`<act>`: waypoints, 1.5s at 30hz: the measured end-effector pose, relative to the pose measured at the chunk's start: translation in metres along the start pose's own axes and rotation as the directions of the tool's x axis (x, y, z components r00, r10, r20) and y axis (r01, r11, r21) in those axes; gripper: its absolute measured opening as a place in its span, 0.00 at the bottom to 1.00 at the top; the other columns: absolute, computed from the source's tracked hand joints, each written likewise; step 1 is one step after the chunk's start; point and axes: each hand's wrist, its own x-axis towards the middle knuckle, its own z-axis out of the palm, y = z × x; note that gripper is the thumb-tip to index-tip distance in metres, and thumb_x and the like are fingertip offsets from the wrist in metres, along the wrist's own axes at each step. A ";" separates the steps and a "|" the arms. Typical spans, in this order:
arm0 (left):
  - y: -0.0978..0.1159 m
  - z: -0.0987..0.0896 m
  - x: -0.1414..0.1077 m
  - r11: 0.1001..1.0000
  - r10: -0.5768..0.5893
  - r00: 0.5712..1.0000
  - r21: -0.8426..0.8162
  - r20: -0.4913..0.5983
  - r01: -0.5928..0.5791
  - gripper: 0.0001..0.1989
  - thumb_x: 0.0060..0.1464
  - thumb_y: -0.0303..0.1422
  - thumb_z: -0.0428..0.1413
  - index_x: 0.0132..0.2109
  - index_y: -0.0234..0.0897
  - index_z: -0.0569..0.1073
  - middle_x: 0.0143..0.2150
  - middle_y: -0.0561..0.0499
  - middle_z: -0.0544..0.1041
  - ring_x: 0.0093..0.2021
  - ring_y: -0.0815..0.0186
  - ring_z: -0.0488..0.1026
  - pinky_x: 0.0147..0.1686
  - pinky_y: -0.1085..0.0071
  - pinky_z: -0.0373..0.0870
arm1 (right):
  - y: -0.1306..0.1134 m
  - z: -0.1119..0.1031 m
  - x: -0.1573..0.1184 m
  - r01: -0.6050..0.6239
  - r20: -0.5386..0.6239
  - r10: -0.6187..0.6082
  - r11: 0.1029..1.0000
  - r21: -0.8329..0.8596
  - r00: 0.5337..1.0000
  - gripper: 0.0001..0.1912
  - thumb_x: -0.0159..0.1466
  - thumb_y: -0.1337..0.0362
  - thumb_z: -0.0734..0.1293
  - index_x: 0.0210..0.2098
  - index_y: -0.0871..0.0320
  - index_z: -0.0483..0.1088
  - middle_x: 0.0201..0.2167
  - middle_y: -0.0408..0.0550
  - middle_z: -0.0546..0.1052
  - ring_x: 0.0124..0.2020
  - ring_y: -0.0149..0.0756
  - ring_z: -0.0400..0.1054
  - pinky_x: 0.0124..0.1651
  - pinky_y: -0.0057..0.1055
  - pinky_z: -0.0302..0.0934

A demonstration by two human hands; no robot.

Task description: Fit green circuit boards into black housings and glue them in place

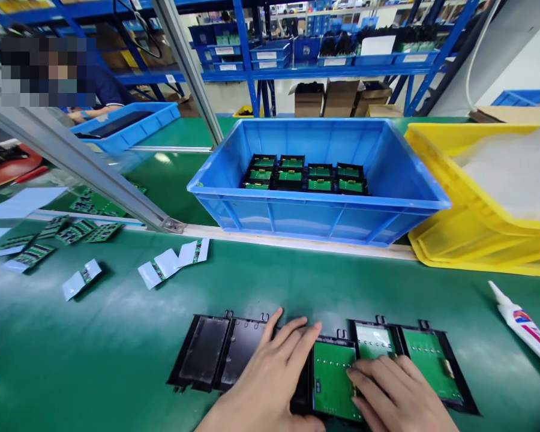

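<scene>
Several black plastic frames lie in a row on the green table. The two at the left, including the leftmost frame (204, 348), have no board in them. My left hand (272, 375) rests across the middle frames, fingers apart and stretched forward. A green circuit board (333, 375) sits in the frame just right of it. My right hand (398, 390) has its bent fingertips on that board's right edge, near a small gold part; whether they grip anything is hidden. Farther right, another green board (432, 360) lies in its frame.
A blue bin (319, 213) with framed boards stands behind, beside a yellow bin (486, 240). A white tube (526, 330) lies at the right. Small boards with white film (162, 270) lie at the left. A metal post (94, 162) rises there; another person sits beyond, near a blue tray (130, 135).
</scene>
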 end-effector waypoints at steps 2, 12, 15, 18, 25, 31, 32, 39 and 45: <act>-0.002 0.002 0.000 1.000 0.010 1.000 0.012 0.003 -0.010 0.52 0.44 0.42 0.66 0.68 0.33 0.48 0.63 0.38 0.67 0.65 0.48 0.59 0.67 0.42 0.43 | -0.003 0.000 0.005 -0.019 -0.028 0.020 1.000 0.009 0.999 0.18 0.72 0.69 0.52 0.39 0.56 0.73 0.33 0.44 0.76 0.32 0.34 0.68 0.37 0.32 0.53; -0.021 0.018 -0.007 0.972 0.154 0.985 0.194 -0.083 -0.136 0.30 0.50 0.52 0.61 0.56 0.44 0.69 0.61 0.45 0.68 0.63 0.48 0.62 0.65 0.40 0.45 | -0.007 0.006 0.008 -0.042 -0.052 0.039 0.998 -0.052 0.998 0.24 0.73 0.67 0.48 0.35 0.55 0.73 0.33 0.42 0.78 0.32 0.33 0.68 0.39 0.33 0.53; -0.024 0.021 -0.010 0.946 0.197 0.976 0.280 -0.096 -0.164 0.31 0.51 0.53 0.60 0.59 0.47 0.68 0.60 0.45 0.67 0.62 0.47 0.62 0.64 0.39 0.48 | -0.006 0.007 0.011 -0.036 -0.066 0.032 0.997 -0.065 0.997 0.26 0.74 0.67 0.47 0.34 0.55 0.74 0.32 0.41 0.78 0.31 0.33 0.68 0.40 0.34 0.53; -0.025 0.022 -0.010 0.933 0.223 0.970 0.309 -0.097 -0.183 0.33 0.50 0.54 0.60 0.60 0.46 0.68 0.60 0.43 0.67 0.62 0.46 0.62 0.62 0.37 0.49 | -0.007 0.009 0.015 -0.024 -0.075 0.018 0.996 -0.089 0.997 0.28 0.74 0.66 0.46 0.32 0.55 0.74 0.31 0.42 0.78 0.31 0.33 0.67 0.40 0.34 0.52; -0.020 0.018 -0.005 0.922 0.250 0.962 0.328 -0.107 -0.203 0.27 0.54 0.48 0.57 0.58 0.43 0.69 0.58 0.42 0.68 0.61 0.47 0.63 0.61 0.38 0.52 | -0.009 0.021 0.011 -0.009 -0.089 -0.010 0.978 -0.208 0.996 0.28 0.73 0.69 0.46 0.28 0.56 0.73 0.28 0.43 0.76 0.31 0.36 0.64 0.38 0.37 0.50; -0.013 0.008 -0.003 0.929 0.215 0.975 0.321 -0.057 -0.186 0.29 0.55 0.52 0.57 0.58 0.42 0.69 0.56 0.41 0.70 0.59 0.47 0.66 0.60 0.39 0.56 | -0.010 0.028 0.002 0.008 -0.039 -0.020 0.963 -0.270 0.999 0.17 0.68 0.74 0.55 0.30 0.57 0.72 0.31 0.46 0.77 0.35 0.37 0.66 0.40 0.36 0.53; -0.011 0.007 -0.002 0.936 0.201 0.978 0.306 -0.058 -0.175 0.29 0.55 0.52 0.57 0.58 0.41 0.69 0.56 0.41 0.71 0.59 0.47 0.67 0.60 0.38 0.57 | -0.011 0.029 0.001 0.014 -0.030 -0.024 0.961 -0.277 0.999 0.16 0.67 0.74 0.56 0.30 0.57 0.72 0.31 0.46 0.76 0.36 0.37 0.66 0.40 0.36 0.53; 0.004 0.014 0.010 0.995 -0.043 0.993 0.083 -0.110 0.053 0.26 0.43 0.32 0.62 0.52 0.36 0.67 0.50 0.45 0.73 0.57 0.50 0.67 0.63 0.41 0.55 | -0.011 0.027 0.003 0.042 0.011 -0.040 0.954 -0.296 0.999 0.14 0.66 0.73 0.58 0.27 0.58 0.70 0.30 0.48 0.75 0.34 0.37 0.65 0.39 0.36 0.54; 0.012 0.022 0.018 0.985 -0.146 0.986 0.082 -0.075 0.152 0.29 0.30 0.23 0.54 0.47 0.34 0.67 0.46 0.45 0.73 0.49 0.53 0.71 0.62 0.45 0.58 | -0.009 0.031 0.000 0.065 -0.007 -0.072 0.941 -0.332 0.997 0.14 0.66 0.73 0.58 0.27 0.58 0.70 0.30 0.48 0.75 0.34 0.37 0.66 0.39 0.35 0.53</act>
